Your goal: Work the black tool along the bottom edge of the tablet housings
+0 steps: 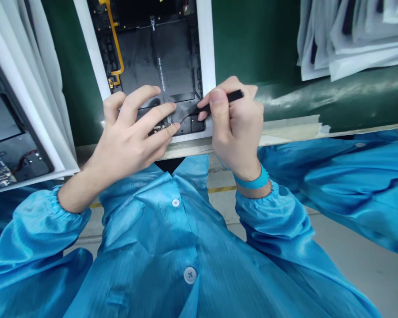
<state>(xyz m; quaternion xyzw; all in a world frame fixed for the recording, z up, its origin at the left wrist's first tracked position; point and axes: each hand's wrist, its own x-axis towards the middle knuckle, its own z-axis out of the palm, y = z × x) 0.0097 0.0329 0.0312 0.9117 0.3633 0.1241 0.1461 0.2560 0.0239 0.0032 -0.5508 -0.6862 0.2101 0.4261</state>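
An opened tablet-like device (172,53), with dark inner parts and an orange flex cable (118,48), lies on a white sheet (208,48) in front of me. My left hand (135,123) rests over its near end with fingers spread, fingertips near a small circuit board (159,128). My right hand (237,119) grips a slim black pen-like tool (234,96) between thumb and fingers. The tool's tip points left and down toward a thin dark wire (185,118) beside my left fingertips. Whether the tip touches the wire I cannot tell.
A second opened device (13,128) lies at the left, against white sheets (49,84). Several white sleeves (354,44) are piled at the upper right of the green mat (252,39). Tape (292,128) runs along the table edge. People in blue clothing (361,176) are close on both sides.
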